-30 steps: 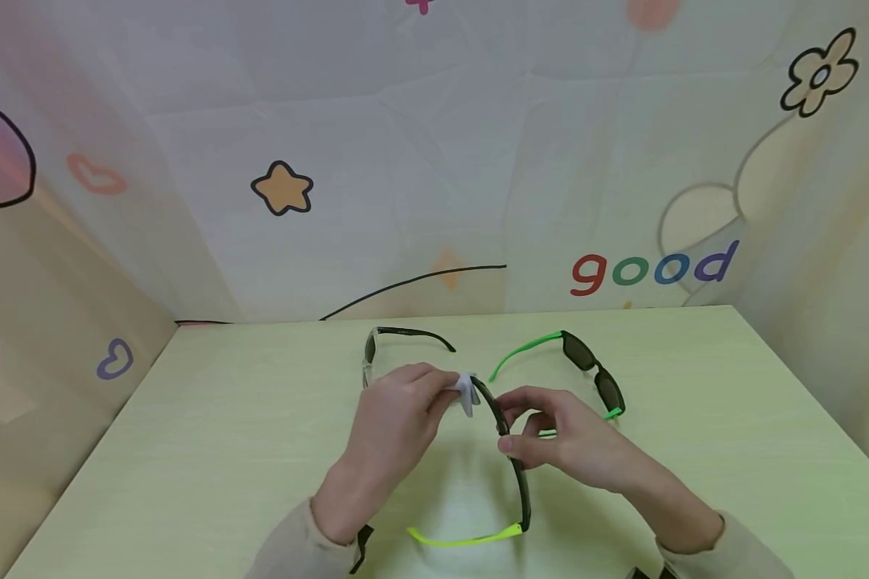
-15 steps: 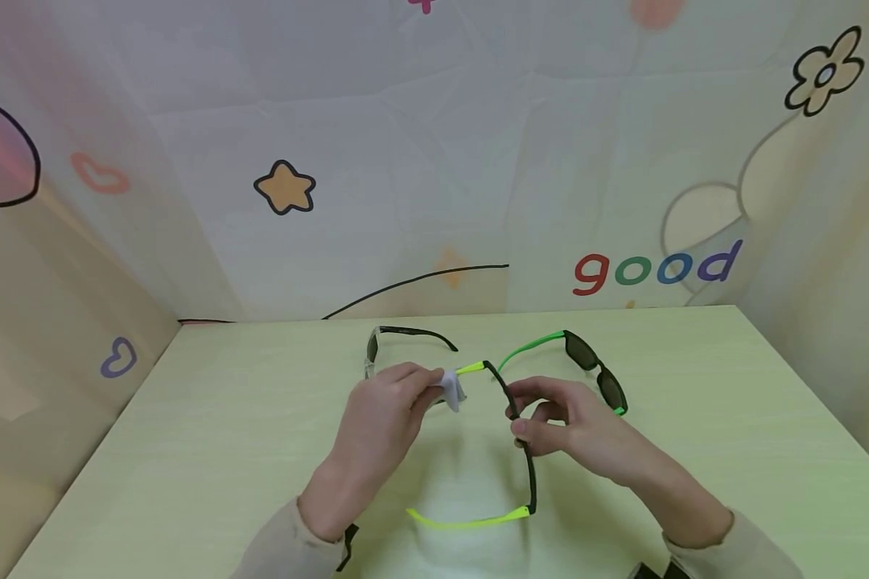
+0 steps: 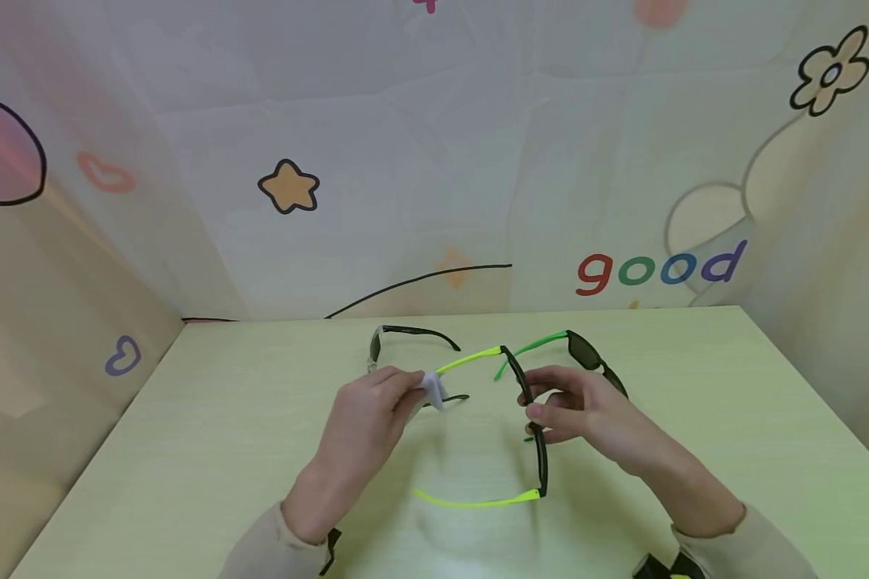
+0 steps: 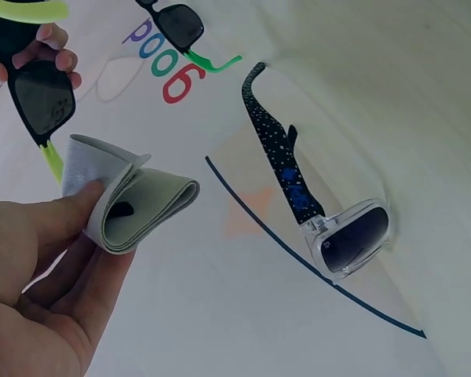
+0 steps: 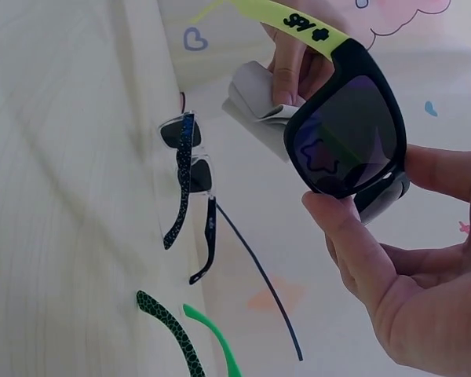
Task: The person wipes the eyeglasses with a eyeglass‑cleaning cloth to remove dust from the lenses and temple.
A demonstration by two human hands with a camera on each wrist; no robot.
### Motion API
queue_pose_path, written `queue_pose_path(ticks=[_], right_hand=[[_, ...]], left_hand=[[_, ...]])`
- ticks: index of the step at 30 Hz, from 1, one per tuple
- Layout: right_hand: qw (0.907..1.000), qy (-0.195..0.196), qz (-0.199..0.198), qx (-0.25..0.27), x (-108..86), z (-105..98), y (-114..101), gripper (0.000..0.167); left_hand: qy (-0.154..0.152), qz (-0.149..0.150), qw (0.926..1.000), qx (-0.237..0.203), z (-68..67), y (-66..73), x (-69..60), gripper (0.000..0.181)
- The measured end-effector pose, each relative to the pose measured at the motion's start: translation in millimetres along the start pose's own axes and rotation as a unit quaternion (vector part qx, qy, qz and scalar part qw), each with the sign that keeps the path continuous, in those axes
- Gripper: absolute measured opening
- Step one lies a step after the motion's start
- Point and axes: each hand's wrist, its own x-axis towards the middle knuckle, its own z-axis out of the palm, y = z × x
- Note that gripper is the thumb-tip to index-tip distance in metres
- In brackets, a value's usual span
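My right hand (image 3: pixel 594 410) pinches the bridge of black sunglasses (image 3: pixel 541 462) with bright yellow temples, raised above the table with both temples unfolded leftward. One dark lens (image 5: pixel 353 129) shows close up in the right wrist view. My left hand (image 3: pixel 362 422) pinches a folded pale grey cloth (image 4: pixel 133 192) between thumb and fingers. In the head view the cloth wraps the end of the far yellow temple (image 3: pixel 471 359), whose tip it covers. The near temple (image 3: pixel 478 503) hangs free, touched by neither hand.
Clear-framed sunglasses (image 4: pixel 353 239) with dark speckled temples lie behind my left hand, partly covered by it in the head view. Green-templed sunglasses (image 3: pixel 583 351) lie behind my right hand. A printed cloth backdrop (image 3: pixel 405 177) stands along the back of the pale table (image 3: pixel 188 450).
The cloth has slid left along the far temple towards its tip, baring its yellow length. My right hand has moved the sunglasses right and slightly away; my left hand has shifted left.
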Motion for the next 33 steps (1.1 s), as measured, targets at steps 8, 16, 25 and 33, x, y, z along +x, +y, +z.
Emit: queue_pose_path(ticks=[8, 16, 25, 33], right_hand=[[1.0, -0.003, 0.004, -0.002, 1.3, -2.4, 1.4, 0.044], [1.0, -0.007, 0.001, 0.0, 1.0, 0.3, 1.1, 0.043], [0.9995, -0.025, 0.015, 0.007, 5.6, 13.6, 2.6, 0.042], [0.9987, -0.047, 0.02, 0.008, 6.8, 22.6, 5.3, 0.044]], left_hand=[[-0.004, -0.006, 1.0, 0.0, 0.1, -2.1, -1.9, 0.022], [-0.007, -0.009, 0.9999, 0.002, 1.6, -0.5, 1.4, 0.019], [-0.002, 0.012, 0.9999, 0.005, 5.4, 6.2, 7.7, 0.017], [-0.015, 0.024, 0.9995, 0.011, 9.0, 13.4, 10.2, 0.018]])
